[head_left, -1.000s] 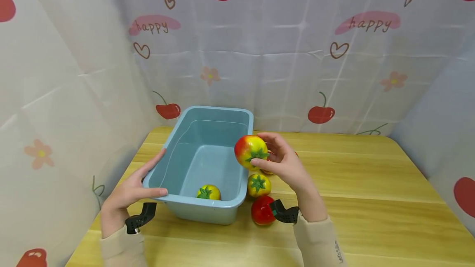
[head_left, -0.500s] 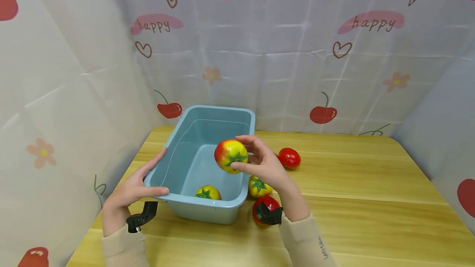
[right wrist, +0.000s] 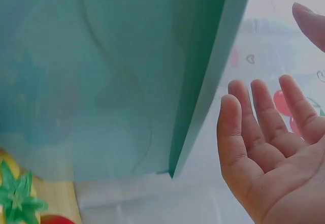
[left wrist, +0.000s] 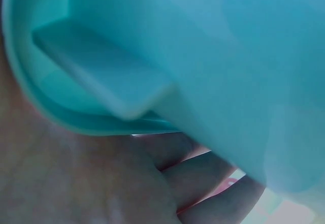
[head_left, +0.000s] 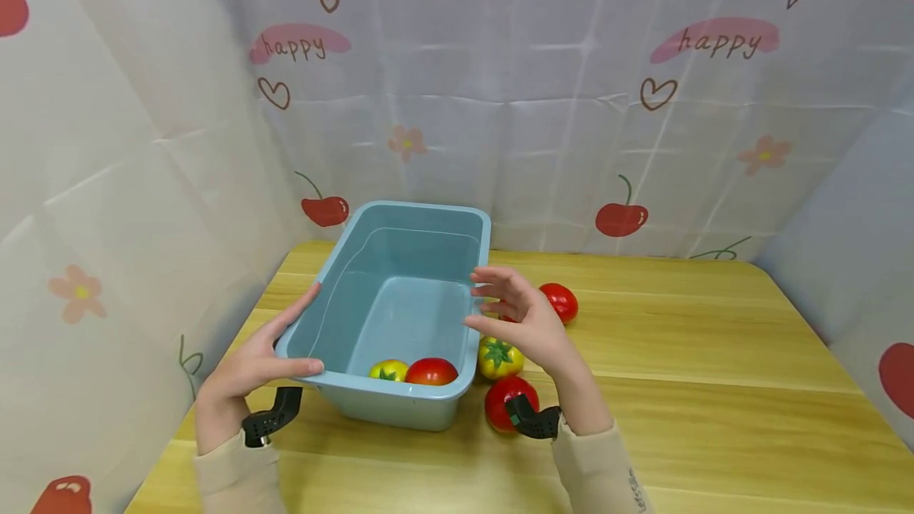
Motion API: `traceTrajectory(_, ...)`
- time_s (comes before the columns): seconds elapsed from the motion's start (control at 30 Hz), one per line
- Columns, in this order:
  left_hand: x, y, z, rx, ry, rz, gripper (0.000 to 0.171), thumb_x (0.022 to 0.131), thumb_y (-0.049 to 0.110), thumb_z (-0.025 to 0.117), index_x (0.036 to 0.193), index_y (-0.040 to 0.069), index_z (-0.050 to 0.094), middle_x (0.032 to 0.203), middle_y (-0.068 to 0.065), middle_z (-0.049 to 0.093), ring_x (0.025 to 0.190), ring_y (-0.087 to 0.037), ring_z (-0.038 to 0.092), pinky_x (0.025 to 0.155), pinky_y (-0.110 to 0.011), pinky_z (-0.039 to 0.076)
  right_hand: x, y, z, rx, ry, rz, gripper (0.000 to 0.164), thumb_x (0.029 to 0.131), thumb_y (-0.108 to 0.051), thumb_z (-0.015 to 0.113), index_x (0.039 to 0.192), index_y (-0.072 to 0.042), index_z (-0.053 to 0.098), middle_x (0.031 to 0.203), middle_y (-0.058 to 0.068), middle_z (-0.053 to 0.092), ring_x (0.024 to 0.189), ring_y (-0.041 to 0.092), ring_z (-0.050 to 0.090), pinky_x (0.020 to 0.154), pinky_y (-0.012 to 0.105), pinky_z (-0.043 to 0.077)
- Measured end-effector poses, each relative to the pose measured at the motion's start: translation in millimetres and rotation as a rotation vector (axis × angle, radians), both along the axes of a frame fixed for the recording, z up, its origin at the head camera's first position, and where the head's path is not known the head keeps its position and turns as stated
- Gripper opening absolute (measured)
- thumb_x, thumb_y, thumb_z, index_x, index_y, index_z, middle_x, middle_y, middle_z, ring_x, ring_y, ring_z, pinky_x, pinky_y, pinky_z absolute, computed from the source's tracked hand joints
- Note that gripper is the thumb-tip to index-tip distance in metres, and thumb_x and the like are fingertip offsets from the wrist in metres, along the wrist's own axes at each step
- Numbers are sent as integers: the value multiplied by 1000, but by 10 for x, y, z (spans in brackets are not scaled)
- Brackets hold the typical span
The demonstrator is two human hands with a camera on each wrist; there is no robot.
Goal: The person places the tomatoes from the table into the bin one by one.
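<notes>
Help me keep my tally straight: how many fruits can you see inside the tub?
2: a yellow fruit and, just right of it, a red fruit, both by the near wall of the blue tub. Others may be hidden.

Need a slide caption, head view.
Left hand grips a blue bin holding two fruits; the empty right hand hovers near it.

Behind the far edge of the wooden desk hangs a pale curtain printed with cherries, hearts and flowers; similar sheets flank both sides.
</notes>
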State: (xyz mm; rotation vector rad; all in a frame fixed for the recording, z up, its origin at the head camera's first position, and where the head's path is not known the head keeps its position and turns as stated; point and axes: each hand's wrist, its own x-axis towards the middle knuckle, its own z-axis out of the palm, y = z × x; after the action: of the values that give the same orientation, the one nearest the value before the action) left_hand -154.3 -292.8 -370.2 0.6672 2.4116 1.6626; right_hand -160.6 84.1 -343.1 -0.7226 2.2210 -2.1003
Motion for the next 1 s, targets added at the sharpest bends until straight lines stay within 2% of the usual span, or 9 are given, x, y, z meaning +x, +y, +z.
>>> traceTrajectory(0.2,-1,0,10,1,6,-2,93,77,0,71,151,18,18,147,-23,17,115,-46,34,81,-29,48,28,155,-127,6,-5,-62,52,80,-8,73,127,-10,52,127,10,54,113,29,53,94,50,42)
traceTrajectory(0.27,-1,-1,11,-2,13,-1,93,77,0,71,151,17,18,148,-23,17,115,-46,34,81,-29,47,35,206,-187,7,-3,-71,51,80,-7,73,127,-9,52,125,10,55,112,30,53,94,50,42)
traceTrajectory(0.33,-1,-1,12,-5,17,0,93,77,0,71,151,18,18,148,-22,17,115,-45,34,82,-28,47,45,253,-254,18,-6,-81,50,80,-7,73,125,-8,53,123,8,57,110,28,54,94,45,43)
traceTrajectory(0.4,-1,1,11,-3,17,-4,93,77,0,71,151,17,18,148,-22,16,116,-46,34,82,-28,47,57,294,-329,21,-6,-76,49,80,-5,73,125,-6,53,122,13,56,109,27,55,94,44,44)
traceTrajectory(0.5,-1,6,10,1,11,-6,93,77,0,70,151,17,18,149,-22,16,116,-46,33,82,-28,47,85,337,-445,22,-8,-65,47,81,-5,71,124,-4,53,121,14,57,108,26,55,93,43,44)
traceTrajectory(0.63,-8,4,10,-1,7,-3,92,77,1,70,151,18,18,148,-22,16,116,-46,34,82,-29,47,114,377,-597,36,5,-41,47,81,-4,71,124,-4,53,119,9,58,110,36,53,92,45,45)
traceTrajectory(0.73,-12,3,8,2,5,-5,92,77,1,70,151,18,18,148,-22,16,116,-46,34,82,-29,47,112,408,-690,63,16,-23,48,80,-4,72,124,-4,53,119,11,58,110,42,52,91,44,46)
traceTrajectory(1.0,-4,1,7,-3,7,-1,93,77,1,71,151,18,18,148,-22,17,116,-46,34,82,-29,47,83,510,-841,116,2,44,47,79,-4,73,121,0,53,120,24,54,109,38,54,92,43,45)
